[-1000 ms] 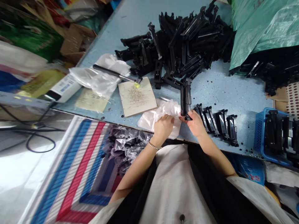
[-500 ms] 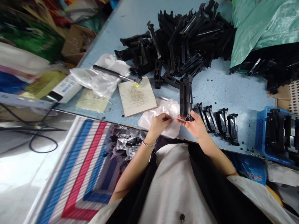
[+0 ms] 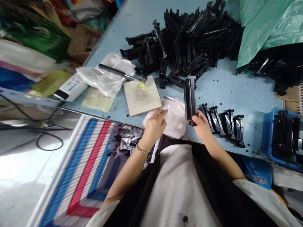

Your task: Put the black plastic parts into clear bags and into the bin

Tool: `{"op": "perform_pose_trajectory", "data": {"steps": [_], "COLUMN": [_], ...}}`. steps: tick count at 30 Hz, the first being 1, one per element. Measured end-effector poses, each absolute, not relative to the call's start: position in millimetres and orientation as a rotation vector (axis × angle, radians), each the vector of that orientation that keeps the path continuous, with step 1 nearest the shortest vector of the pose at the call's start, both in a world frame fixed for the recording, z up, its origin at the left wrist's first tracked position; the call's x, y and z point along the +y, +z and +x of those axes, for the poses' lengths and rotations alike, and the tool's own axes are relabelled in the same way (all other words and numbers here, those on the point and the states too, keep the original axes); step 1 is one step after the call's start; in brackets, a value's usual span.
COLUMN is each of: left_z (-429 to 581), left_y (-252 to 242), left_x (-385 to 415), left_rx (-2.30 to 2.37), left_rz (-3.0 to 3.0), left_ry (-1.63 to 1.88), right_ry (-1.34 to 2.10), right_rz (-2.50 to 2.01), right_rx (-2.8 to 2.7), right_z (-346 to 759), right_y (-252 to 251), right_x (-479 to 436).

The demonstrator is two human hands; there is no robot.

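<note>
No wording can be read clearly. A glossy blue plastic bag [image 3: 257, 176] just past the table's [image 3: 251, 140] near edge, toward the right, carries large red characters, possibly Chinese, but they are partly hidden and folded. A white rectangular carton [image 3: 71, 87] beyond the left edge has small blue print, too small to read. A pale yellow paper sheet [image 3: 97, 99] on the table shows only faint marks.

White smock [image 3: 176, 189], black bands [image 3: 136, 189], beaded bracelet [image 3: 142, 150], gold ring [image 3: 155, 113] on left hand [image 3: 153, 127]
</note>
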State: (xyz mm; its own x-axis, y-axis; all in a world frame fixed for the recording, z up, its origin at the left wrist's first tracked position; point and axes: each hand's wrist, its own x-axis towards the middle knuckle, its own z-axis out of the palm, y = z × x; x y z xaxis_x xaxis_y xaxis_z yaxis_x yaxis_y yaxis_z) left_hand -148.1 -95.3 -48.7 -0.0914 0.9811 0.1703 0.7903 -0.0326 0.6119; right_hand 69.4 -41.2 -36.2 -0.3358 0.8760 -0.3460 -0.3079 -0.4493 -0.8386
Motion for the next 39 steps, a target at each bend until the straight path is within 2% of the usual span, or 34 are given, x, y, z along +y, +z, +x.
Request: {"op": "perform_pose_trajectory", "data": {"steps": [5,7,13,18,22,28,34,36,39], "left_z": [-149.3,-143.4,-129.8,-151.7,-158.4,-151.8,-114.7,-104.7,-98.0], "left_y": [-54.8,-56.3,-53.5,-58.6,-66.7,-59.0,-34.8,-32.8,-34.3], "left_x": [-93.5,-98.1,-123.6,-125.0,-118.0,-118.2,-140.2,-147.3,-149.8], "left_rx": [1.773,1.751,1.694,1.929,1.901,1.914,1.626,1.518,1.483], "left_rz": [1.721,1.716,1.911,1.726,1.758,1.793,2.226,2.265,2.256], "left_ry": [0.943,0.969,0.936,0.942,0.941,0.957,0.861,0.827,0.846], "right_ry": [2.691,2.850,2.851,2.947,3.043,3.027,2.958,2.789,2.179], "right_rz": [-0.994,-1.028,-0.988,-0.690,-0.544,-0.414,-0.683,-0.890,-1.234], "right_rx": [-0.458,-0.253,-0.055,0.071,0.037,-0.045,-0.143,-0.409,-1.034], "right_z": [108.2,108.7,87.3,96.0,106.8,115.6,87.6,77.1,66.9], "right_y": [-32.0,-41.0,-65.3,-66.5,-61.5,-54.0,-63.0,-62.7,-54.2], "right_x": [-77.5,-83.5,-72.2,-75.7,-87.0,-99.1,-76.3,-71.9,-79.1]}}
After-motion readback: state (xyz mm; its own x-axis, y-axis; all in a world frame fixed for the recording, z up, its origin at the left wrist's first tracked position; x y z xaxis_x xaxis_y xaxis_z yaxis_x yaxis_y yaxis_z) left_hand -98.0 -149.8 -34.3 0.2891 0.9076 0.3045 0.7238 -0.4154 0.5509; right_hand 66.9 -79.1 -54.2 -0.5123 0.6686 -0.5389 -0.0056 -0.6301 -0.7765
